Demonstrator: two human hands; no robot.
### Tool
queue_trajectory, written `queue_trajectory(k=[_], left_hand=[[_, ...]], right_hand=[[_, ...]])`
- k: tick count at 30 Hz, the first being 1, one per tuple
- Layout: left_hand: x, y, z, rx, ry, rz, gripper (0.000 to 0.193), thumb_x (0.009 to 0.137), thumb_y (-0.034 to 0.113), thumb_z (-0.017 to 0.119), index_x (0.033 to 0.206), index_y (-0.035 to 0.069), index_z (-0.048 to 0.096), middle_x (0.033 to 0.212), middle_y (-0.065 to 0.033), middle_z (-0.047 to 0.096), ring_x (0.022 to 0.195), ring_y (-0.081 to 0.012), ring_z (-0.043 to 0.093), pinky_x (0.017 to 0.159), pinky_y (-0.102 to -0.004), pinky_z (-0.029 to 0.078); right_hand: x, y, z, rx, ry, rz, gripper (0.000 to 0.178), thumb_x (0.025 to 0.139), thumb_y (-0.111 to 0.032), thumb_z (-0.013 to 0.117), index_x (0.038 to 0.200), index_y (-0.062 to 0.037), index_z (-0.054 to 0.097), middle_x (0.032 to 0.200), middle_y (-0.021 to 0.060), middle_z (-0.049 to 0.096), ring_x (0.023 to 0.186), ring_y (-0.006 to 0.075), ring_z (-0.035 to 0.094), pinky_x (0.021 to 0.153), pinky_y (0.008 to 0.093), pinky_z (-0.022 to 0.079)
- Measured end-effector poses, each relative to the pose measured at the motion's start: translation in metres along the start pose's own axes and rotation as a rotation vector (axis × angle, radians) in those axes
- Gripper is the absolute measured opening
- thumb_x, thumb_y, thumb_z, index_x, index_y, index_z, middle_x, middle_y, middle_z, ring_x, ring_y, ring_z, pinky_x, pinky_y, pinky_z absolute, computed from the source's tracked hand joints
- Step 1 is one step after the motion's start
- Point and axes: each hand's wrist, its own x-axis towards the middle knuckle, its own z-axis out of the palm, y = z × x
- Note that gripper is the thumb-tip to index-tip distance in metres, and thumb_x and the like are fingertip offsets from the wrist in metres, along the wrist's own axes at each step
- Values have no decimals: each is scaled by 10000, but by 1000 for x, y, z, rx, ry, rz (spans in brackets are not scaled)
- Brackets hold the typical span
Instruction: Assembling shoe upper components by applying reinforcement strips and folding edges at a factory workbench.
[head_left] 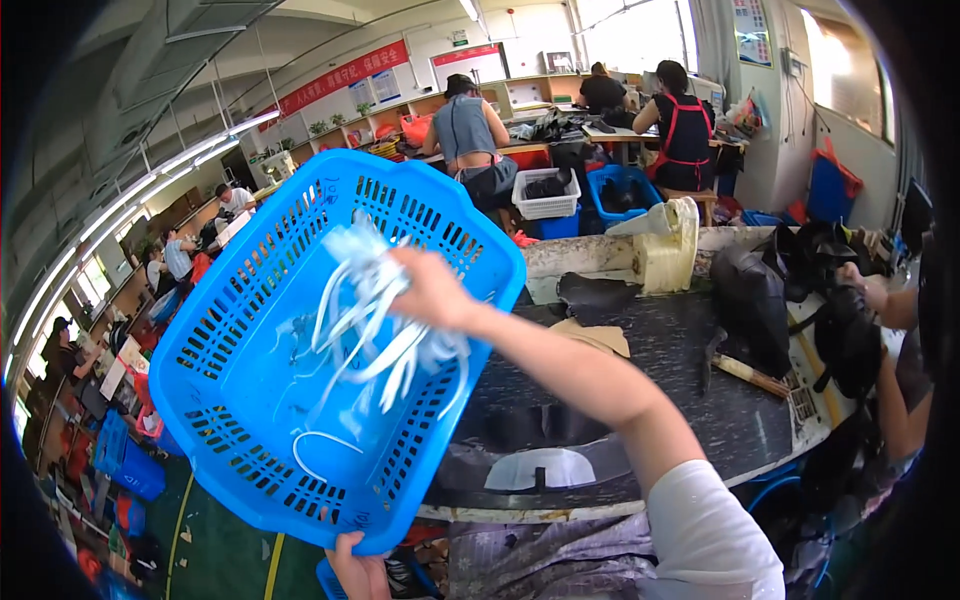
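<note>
A large blue plastic basket (330, 160) with slotted sides is tilted up at the left, its inside facing me. My left hand (358, 572) grips its near rim at the bottom, the fingers partly hidden behind it. Inside the basket, my right hand (432, 288) is closed on a bunch of white strips (395, 345) that hang down with some filmy, clear plastic (355, 240). One loose white strip (325, 437) lies curved on the basket's floor.
A dark worktable (660, 350) holds black cut pieces, tan scrap (592, 337), a wooden-handled tool (750, 376) and a yellowed plastic container (668, 245). At right, another person's hands hold a black bag (850, 330). People sit working beyond, near white (546, 200) and blue baskets.
</note>
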Motion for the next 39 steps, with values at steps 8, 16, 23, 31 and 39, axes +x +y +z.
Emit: queue_trajectory(k=[8, 16, 23, 31, 39], left_hand=[[-3, -18, 20, 71, 5, 71, 459, 792, -58, 566, 1250, -75, 557, 1244, -194, 593, 1140, -315, 574, 999, -446, 474], [0, -44, 22, -8, -219, 99, 901, 727, -99, 467, 1569, 97, 214, 1539, -172, 367, 1300, -353, 485, 1079, -496, 424], [-13, -36, 30, 1, -219, 101, 918, 743, -115, 494, 1581, 115, 198, 1581, -129, 312, 1328, -316, 470, 1065, -456, 419], [-24, -39, 37, 0, -245, -5, 955, 761, -158, 511, 1593, 124, 134, 1587, -105, 291, 1328, -276, 457, 1045, -421, 428], [-10, -80, 6, 17, -221, 23, 982, 769, -180, 533, 1598, 108, 91, 1617, -112, 238, 1428, -287, 349, 1147, -440, 322]], right_hand=[[-61, 131, -174, -351, 109, 273, 485, 667, -193, 795, 1117, -43, 690, 1074, 183, 679, 1044, 330, 663, 911, 415, 515], [-122, 172, -208, -1134, -495, 659, 1082, 674, -489, 858, 1538, -189, 281, 1555, 219, 312, 1267, 393, 551, 949, 489, 533], [-51, 103, -102, -747, -415, 54, 484, 818, -271, 756, 1266, -155, 615, 1276, 102, 607, 1149, 283, 619, 911, 433, 553], [-48, 145, 61, -620, -746, 62, 292, 837, -242, 704, 1097, -140, 619, 1168, 181, 641, 1047, 375, 650, 878, 479, 534], [-76, 22, 149, -394, -576, -248, 331, 864, -352, 682, 966, -56, 575, 965, 136, 620, 900, 335, 656, 765, 435, 547]])
